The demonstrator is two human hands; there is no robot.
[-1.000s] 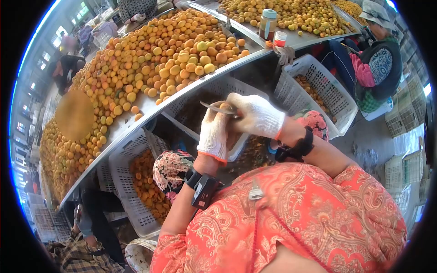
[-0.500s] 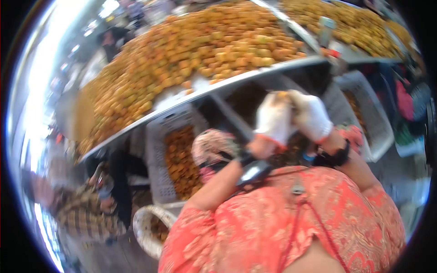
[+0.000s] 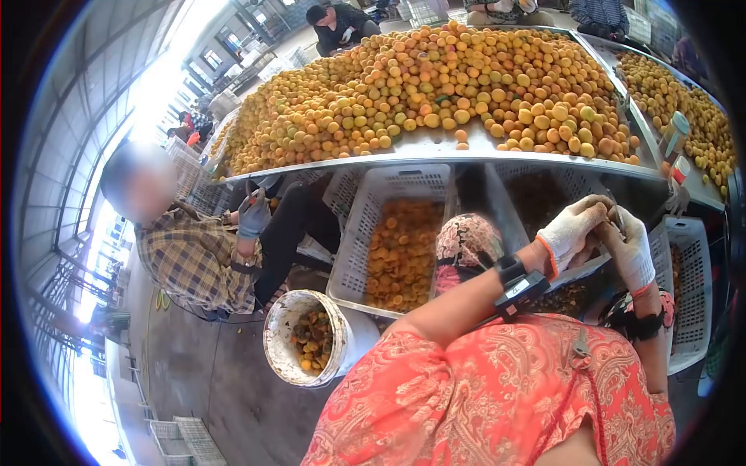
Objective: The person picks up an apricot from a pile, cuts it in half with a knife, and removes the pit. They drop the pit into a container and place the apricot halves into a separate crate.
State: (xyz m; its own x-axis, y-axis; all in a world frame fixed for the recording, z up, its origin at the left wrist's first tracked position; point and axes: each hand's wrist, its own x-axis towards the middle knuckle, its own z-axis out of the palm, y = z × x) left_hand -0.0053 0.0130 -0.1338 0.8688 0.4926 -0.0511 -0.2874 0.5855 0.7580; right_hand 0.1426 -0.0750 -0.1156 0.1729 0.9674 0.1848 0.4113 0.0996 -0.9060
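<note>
My left hand, in a white work glove with an orange cuff, is closed with its fingertips against my right hand. My right hand, gloved the same way, is closed too. Both are raised in front of my lap, below the edge of a metal table heaped with yellow-orange apricots. Whatever lies between the fingers is too small and covered to make out. Under the hands, a crate and dark fruit pieces partly show.
A white crate of halved apricots stands left of my knee. Nearer is a white bucket with fruit scraps. A gloved co-worker sits at the left. Jars stand on the table's right; another crate is below.
The view has turned, so my hands now appear farther right and lower, and the co-worker and bucket show more fully. My hands stay together. The earlier blur is gone.
</note>
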